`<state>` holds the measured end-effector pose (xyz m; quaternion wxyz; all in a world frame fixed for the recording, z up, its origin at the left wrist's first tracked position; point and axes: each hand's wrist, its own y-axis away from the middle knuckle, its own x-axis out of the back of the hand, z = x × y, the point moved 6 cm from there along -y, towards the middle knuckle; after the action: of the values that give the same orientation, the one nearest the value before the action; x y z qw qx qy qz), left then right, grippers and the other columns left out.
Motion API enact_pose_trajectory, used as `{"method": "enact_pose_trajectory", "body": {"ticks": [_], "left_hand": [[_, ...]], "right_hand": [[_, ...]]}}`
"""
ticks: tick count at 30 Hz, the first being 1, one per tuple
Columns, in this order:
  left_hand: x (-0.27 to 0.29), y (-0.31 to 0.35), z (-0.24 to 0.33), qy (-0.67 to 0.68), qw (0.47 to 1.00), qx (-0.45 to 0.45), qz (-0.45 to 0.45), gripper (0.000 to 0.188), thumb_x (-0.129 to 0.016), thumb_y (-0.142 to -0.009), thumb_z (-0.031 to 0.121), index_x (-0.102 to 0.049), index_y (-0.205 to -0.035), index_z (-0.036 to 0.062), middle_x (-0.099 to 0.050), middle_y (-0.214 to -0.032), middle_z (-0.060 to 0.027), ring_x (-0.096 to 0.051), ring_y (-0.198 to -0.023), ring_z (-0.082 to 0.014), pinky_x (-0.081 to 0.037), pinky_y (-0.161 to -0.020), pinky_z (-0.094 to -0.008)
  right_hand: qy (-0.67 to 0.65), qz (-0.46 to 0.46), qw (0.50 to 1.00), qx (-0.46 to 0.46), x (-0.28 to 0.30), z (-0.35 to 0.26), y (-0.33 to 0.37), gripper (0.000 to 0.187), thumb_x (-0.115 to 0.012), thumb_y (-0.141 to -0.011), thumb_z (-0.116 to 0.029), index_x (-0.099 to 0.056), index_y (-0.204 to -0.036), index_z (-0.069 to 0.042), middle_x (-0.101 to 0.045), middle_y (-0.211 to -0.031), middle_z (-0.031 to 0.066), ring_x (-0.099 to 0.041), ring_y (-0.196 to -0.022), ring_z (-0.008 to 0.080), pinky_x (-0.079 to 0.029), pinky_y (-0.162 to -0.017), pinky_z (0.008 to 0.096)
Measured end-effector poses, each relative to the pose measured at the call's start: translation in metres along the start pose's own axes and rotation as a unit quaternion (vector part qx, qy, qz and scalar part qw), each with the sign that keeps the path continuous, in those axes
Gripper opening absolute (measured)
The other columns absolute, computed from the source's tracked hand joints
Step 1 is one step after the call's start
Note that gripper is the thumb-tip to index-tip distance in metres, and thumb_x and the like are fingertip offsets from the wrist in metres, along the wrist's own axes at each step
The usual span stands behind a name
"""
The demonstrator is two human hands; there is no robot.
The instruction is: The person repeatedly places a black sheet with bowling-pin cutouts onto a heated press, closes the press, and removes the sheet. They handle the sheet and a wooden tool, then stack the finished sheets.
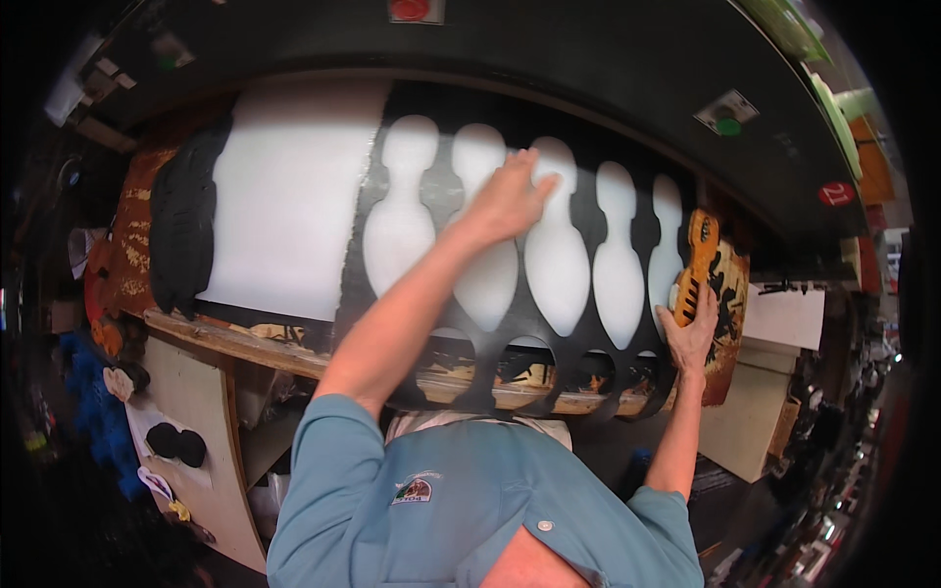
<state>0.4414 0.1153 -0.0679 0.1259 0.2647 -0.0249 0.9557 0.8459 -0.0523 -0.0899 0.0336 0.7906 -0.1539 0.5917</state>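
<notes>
A black sheet (578,171) with several sole-shaped cutouts lies over a white sheet (289,196), which shows through the holes. Above the middle cutouts my left hand (510,199) reaches out, fingers extended and slightly blurred, holding nothing I can see. Whether it touches the sheet I cannot tell. At the sheet's right end, my right hand (691,331) grips the lower end of an orange sole-shaped cutting die (700,257) with dark slots. The die stands beside the rightmost cutout. The sheet's near edge hangs over the table's front in loops.
Dark stacked pieces (181,216) sit at the table's left end. A wide dark machine beam (569,59) with a green button (727,126) spans the far side. The worn wooden table edge (235,343) runs in front of me. Black scraps lie at the right end.
</notes>
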Motion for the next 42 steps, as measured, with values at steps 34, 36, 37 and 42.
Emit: {"method": "enact_pose_trajectory", "body": {"ticks": [34, 36, 37, 42], "left_hand": [[-0.137, 0.2, 0.069, 0.073, 0.997, 0.021, -0.025, 0.041, -0.073, -0.1, 0.013, -0.065, -0.133, -0.0086, -0.076, -0.096, -0.0263, -0.076, -0.09, -0.0446, -0.061, -0.079, -0.0463], [-0.128, 0.204, 0.078, 0.056, 0.997, -0.036, -0.041, 0.038, -0.072, -0.1, 0.011, -0.065, -0.131, -0.0098, -0.075, -0.092, -0.0268, -0.075, -0.085, -0.0444, -0.061, -0.075, -0.0486], [-0.122, 0.202, 0.081, 0.046, 0.995, -0.059, -0.061, 0.037, -0.072, -0.1, 0.01, -0.066, -0.13, -0.0104, -0.075, -0.09, -0.027, -0.075, -0.082, -0.0443, -0.06, -0.073, -0.0497], [0.012, 0.145, 0.026, -0.134, 0.976, -0.067, 0.156, 0.019, -0.068, -0.098, 0.011, -0.071, -0.113, -0.0005, -0.074, -0.109, -0.0213, -0.069, -0.101, -0.0432, -0.056, -0.091, -0.0506]], "right_hand": [[-0.333, -0.045, 0.934, 0.123, 0.031, -0.099, 0.015, 0.083, -0.09, -0.068, -0.015, -0.065, -0.146, -0.001, -0.048, -0.158, 0.0264, -0.054, -0.139, 0.0372, -0.047, -0.116, 0.0441], [-0.235, -0.031, 0.956, 0.172, 0.016, -0.119, 0.022, 0.081, -0.088, -0.064, -0.019, -0.068, -0.141, -0.001, -0.048, -0.156, 0.0299, -0.054, -0.131, 0.0446, -0.05, -0.11, 0.0496], [-0.168, -0.03, 0.965, 0.2, 0.01, -0.126, 0.025, 0.081, -0.088, -0.063, -0.02, -0.068, -0.139, -0.001, -0.048, -0.156, 0.0308, -0.054, -0.128, 0.0466, -0.05, -0.108, 0.051], [-0.156, -0.007, 0.965, 0.211, 0.003, -0.122, 0.027, 0.08, -0.087, -0.063, -0.023, -0.069, -0.138, 0.0, -0.048, -0.153, 0.0342, -0.054, -0.125, 0.0486, -0.05, -0.107, 0.0528]]}}
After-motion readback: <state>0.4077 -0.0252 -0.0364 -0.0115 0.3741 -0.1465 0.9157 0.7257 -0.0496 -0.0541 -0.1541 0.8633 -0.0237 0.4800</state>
